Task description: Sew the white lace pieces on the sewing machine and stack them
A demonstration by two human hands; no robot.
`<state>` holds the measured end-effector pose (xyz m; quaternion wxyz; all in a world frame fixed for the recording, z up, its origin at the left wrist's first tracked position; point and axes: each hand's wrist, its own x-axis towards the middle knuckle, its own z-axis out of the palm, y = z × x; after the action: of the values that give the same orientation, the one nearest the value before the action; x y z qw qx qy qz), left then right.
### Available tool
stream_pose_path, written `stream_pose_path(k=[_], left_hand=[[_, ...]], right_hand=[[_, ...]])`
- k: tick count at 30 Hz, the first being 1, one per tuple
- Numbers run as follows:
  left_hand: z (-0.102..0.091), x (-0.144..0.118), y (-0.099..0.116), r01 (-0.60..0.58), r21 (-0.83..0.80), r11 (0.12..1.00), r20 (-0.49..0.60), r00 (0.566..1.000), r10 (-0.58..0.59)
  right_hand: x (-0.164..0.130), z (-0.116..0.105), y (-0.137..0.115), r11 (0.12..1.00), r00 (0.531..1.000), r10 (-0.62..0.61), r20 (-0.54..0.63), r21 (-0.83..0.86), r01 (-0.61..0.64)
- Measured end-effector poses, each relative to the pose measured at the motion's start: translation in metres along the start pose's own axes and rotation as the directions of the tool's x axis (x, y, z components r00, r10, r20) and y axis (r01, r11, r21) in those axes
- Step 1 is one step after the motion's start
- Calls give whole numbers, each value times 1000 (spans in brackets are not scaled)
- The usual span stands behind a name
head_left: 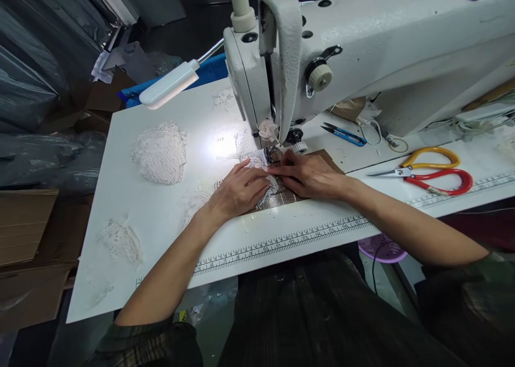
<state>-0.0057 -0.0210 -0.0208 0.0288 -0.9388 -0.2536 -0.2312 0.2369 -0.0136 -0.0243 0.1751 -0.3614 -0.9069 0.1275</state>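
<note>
Item 1: lace piece [257, 166], white, lying flat on the white surface [161, 233] directly in front of the presser foot [273, 155] of the sewing machine [362, 50]. Most of it sits beneath the fingers of both hands; its far edge reaches the foot.

Item 2: left hand [237, 192], palm down on the lace, fingers extended, close together, pressing the fabric flat; fingertips lie just short of the foot.

Item 3: right hand [309, 175], palm down just beside the left, fingers stretched leftward and held together, tips touching the lace edge near the needle area. Nothing is pinched by either hand.

Item 4: brown gridded mat [281, 198] under the hands.

Item 5: further lace pieces: 1 heap [160, 153] to the far left, 1 smaller piece [120, 242] near the front edge.

Item 6: lamp [169, 85], lit, on a flexible neck, left of the machine head.

Item 7: blue thread snips [346, 135]; 2 scissors, yellow-handled [426, 160] and red-handled [440, 182], well apart to the right.

Item 8: printed ruler strip [289, 241] along the front edge.
</note>
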Motion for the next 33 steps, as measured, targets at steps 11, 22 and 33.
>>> stream_pose_path(k=[11,22,33], left_hand=[[6,-5,-1,-11,-62,998,-63,998,7],[7,-4,-1,-8,-84,996,-84,996,1],[0,-4,1,12,-82,997,-88,996,-19]], right_hand=[[-6,-2,-3,955,981,158,-113,270,-122],[-11,-1,-9,979,984,111,-141,185,-84],[-14,-6,-22,993,997,-79,8,-84,79]])
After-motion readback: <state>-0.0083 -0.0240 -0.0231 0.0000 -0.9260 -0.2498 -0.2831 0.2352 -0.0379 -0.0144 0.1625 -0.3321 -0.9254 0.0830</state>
